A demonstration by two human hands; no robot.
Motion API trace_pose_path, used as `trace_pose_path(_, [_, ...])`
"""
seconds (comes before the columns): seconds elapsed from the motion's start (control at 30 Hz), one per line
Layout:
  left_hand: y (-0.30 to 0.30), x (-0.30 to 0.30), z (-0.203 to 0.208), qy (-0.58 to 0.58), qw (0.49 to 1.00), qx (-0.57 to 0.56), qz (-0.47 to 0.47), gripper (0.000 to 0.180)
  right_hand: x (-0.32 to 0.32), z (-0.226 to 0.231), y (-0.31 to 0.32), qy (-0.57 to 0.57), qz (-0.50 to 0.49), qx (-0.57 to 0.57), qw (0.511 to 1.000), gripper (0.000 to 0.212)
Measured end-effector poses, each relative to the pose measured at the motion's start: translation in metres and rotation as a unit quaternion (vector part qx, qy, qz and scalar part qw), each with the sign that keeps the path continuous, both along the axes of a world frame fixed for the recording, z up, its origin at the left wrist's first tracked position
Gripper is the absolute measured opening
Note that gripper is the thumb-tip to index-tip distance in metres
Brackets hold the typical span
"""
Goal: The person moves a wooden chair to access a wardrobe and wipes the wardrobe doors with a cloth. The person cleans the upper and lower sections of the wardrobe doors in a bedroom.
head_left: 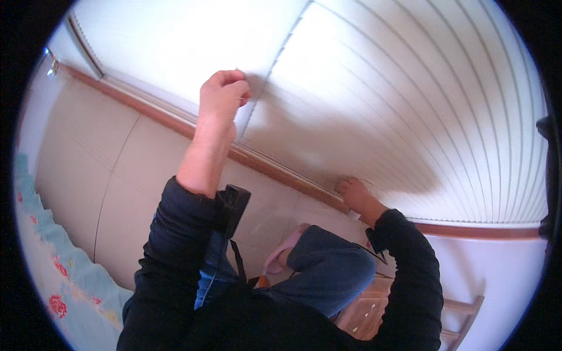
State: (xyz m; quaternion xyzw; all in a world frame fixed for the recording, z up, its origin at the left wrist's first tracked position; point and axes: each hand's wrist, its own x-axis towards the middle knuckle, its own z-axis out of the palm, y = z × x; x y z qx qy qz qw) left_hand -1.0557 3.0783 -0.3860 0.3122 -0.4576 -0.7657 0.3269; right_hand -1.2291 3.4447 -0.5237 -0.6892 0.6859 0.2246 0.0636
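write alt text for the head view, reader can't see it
A person's left hand, fingers curled, is raised before a pale, lined surface; the right hand is near its lower edge, by a brown strip. Floral cloth shows lower left.

Worn: plain black long-sleeved fabric top, body at 6 o'clock. Rumpled black left sleeve at 8 o'clock and gathered black right sleeve at 4 o'clock, both ending short of the wrist. Left hand, 11 o'clock: ungloved. Faded blue denim trousers, 5 o'clock. Pale pink slipper, 6 o'clock. Small black box-shaped device beside left sleeve, 8 o'clock; narrow black strap below it.
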Motion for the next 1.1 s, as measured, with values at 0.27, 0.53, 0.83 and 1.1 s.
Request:
trace_pose_path(0.27, [-0.002, -0.003, -0.010, -0.024, 0.997, -0.046, 0.053, 0.011, 0.026, 0.167, 0.135, 0.224, -0.213, -0.039, 0.950, 0.025])
trace_pose_path(0.53, [0.002, -0.013, -0.035, -0.038, 0.997, -0.050, 0.039, 0.012, 0.021, 0.319, 0.162, 0.366, -0.225, -0.526, 0.734, 0.045])
trace_pose_path(0.83, [-0.016, -0.004, -0.055, -0.071, 0.997, -0.019, -0.005, 0.013, -0.048, 0.267, 0.159, 0.443, -0.243, -0.702, 0.501, 0.051])
trace_pose_path(1.1, [-0.008, 0.002, -0.048, -0.098, 0.995, -0.013, -0.020, 0.010, -0.075, 0.153, 0.263, -0.172, -0.299, -0.927, 0.148, 0.030])
